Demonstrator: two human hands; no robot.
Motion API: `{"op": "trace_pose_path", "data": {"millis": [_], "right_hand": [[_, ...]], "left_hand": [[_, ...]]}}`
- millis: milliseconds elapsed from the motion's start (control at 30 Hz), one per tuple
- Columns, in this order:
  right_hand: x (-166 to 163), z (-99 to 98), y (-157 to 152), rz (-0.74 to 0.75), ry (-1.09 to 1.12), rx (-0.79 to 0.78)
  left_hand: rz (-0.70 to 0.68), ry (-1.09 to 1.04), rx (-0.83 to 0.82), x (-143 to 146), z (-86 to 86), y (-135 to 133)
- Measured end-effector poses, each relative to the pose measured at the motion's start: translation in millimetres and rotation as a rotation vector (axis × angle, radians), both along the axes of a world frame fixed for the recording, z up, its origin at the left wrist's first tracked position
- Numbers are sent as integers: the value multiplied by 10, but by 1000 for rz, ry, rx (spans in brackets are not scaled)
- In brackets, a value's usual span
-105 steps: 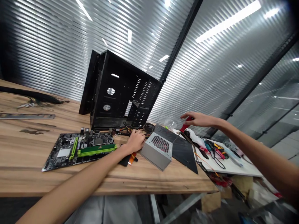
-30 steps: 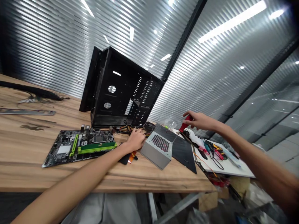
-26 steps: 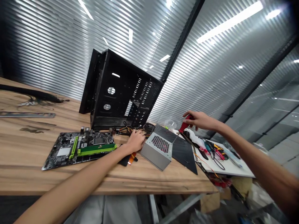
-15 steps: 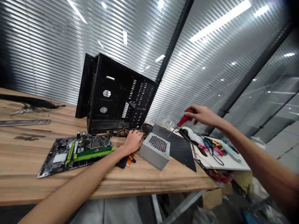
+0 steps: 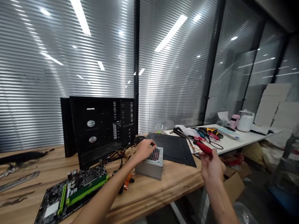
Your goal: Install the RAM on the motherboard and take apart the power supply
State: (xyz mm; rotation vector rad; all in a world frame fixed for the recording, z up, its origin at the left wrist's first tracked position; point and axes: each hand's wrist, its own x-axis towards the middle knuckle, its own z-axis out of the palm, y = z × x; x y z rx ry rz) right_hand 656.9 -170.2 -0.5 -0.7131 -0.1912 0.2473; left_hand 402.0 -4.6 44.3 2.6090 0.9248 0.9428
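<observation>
My left hand (image 5: 145, 150) is bent over the far left side of the grey power supply (image 5: 149, 170), its fingers curled at the top edge beside the honeycomb grille. Part of the grille is hidden under it. My right hand (image 5: 213, 168) is closed around the red handle of a screwdriver (image 5: 203, 148), held off the table's right end and pointing up and left. Left of the power supply, cables (image 5: 120, 154) lie bunched. A motherboard (image 5: 77, 189) with green memory slots lies at the front left, partly behind my left forearm.
A black computer case (image 5: 102, 127) stands upright at the back of the wooden table (image 5: 173, 186). Right of the power supply lies a black mat (image 5: 175, 149), with a clear plastic cup (image 5: 160, 128) behind it. A white table (image 5: 229, 143) holds tools and cables.
My left hand has moved from the cables onto the power supply. My right hand has lowered and drawn back, turning the screwdriver's tip upward. The view has levelled and swung right.
</observation>
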Motion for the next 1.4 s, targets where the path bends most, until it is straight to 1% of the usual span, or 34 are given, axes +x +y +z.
{"op": "trace_pose_path", "data": {"millis": [33, 100, 167, 233, 367, 467, 667, 800, 1033, 1233, 1400], "right_hand": [[60, -165, -25, 30, 107, -2], [183, -401, -82, 59, 188, -4], [310, -525, -140, 81, 228, 5], [436, -572, -182, 99, 260, 26], [623, -582, -177, 121, 340, 91], [646, -568, -113, 153, 422, 143], [564, -468, -49, 229, 590, 207], [556, -393, -60, 228, 667, 245], [517, -379, -8, 209, 689, 288], [438, -404, 95, 232, 649, 293], [353, -385, 145, 237, 635, 269]], "left_hand": [[-25, 17, -20, 118, 22, 40], [-80, 44, -71, 328, 52, 130], [-133, 64, -130, 481, 50, 218], [-158, 68, -186, 566, 7, 294], [-108, -1, -248, 583, -136, 412], [-107, -27, -269, 559, -201, 452], [-107, 6, -265, 560, -199, 453], [-126, 22, -272, 565, -218, 489], [-155, 60, -272, 602, -281, 569], [-138, 109, -200, 613, -310, 579], [-110, 135, -138, 608, -318, 561]]}}
